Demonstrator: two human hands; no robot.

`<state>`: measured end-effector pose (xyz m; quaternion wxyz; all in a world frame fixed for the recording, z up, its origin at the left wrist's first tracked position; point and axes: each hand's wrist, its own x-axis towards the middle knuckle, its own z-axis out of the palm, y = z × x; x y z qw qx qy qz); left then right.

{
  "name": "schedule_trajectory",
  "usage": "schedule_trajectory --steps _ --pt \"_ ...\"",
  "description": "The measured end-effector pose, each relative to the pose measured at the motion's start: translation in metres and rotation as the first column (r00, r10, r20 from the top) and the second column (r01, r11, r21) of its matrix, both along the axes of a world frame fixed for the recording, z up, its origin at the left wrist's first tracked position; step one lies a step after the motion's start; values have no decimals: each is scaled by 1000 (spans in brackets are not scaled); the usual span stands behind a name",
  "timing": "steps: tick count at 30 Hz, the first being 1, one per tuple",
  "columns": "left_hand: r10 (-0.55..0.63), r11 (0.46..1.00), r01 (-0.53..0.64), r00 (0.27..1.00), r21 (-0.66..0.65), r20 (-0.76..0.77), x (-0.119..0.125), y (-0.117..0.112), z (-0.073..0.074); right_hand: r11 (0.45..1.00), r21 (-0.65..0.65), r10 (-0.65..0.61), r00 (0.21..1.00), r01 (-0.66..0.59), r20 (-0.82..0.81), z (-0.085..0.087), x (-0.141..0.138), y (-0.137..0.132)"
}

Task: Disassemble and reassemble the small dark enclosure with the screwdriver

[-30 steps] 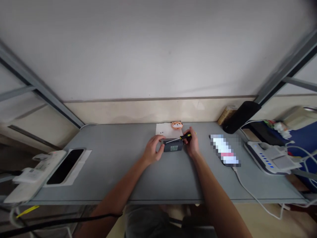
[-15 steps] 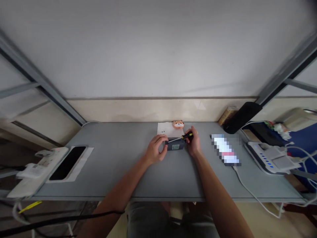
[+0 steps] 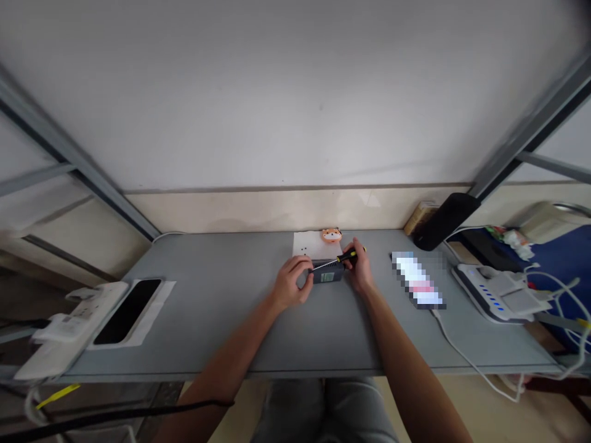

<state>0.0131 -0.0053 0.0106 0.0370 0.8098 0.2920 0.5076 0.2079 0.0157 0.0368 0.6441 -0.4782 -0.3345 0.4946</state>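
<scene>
1. A grey table point(image 3: 207, 277).
2. Left: a white power strip point(image 3: 90, 311), then a white sheet point(image 3: 158, 307) under a dark-screened phone point(image 3: 129, 312).
3. Far middle: white paper point(image 3: 308, 240) bearing dark specks point(image 3: 303, 249) and an orange animal-faced object point(image 3: 331, 235).
4. Middle: a dark box point(image 3: 327, 274), its contact with the table unclear.
5. Right: lit phone point(image 3: 417, 280), second power strip point(image 3: 484, 296); far right: black cylinder point(image 3: 446, 221).
</scene>
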Motion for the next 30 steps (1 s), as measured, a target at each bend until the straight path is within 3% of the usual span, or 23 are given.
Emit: schedule_trajectory --steps 12,19,30 --pt "-8 999 10 997 34 -74 -1 0 0 998 -38 -40 999 41 26 -1 1 6" --pt "-13 1000 13 996 -3 -85 -5 2 0 999 -36 43 991 -39 128 -6 -6 10" --pt "10 999 -12 998 -40 -57 -7 5 2 997 -39 72 989 -68 131 -4 -3 8"
